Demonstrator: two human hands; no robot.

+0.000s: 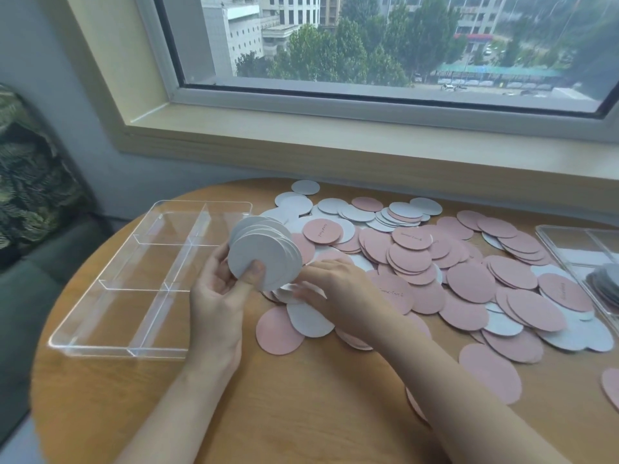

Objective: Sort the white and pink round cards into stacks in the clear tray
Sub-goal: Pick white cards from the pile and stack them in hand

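Observation:
My left hand (217, 296) grips a fanned stack of white round cards (264, 252), thumb pressed on the front card, held just above the table. My right hand (338, 293) lies palm down on loose white cards (308, 318) under the stack, fingers touching one. Pink round cards (469, 283) and white ones spread in a wide heap over the middle and right of the round wooden table (301, 413). The clear tray (110, 289) with several compartments sits at the left, holding no cards.
A second clear tray (576, 242) sits at the right edge with a stack of white cards (606, 283) in it. A window sill runs behind the table. A dark sofa with a patterned cushion (30, 182) stands to the left.

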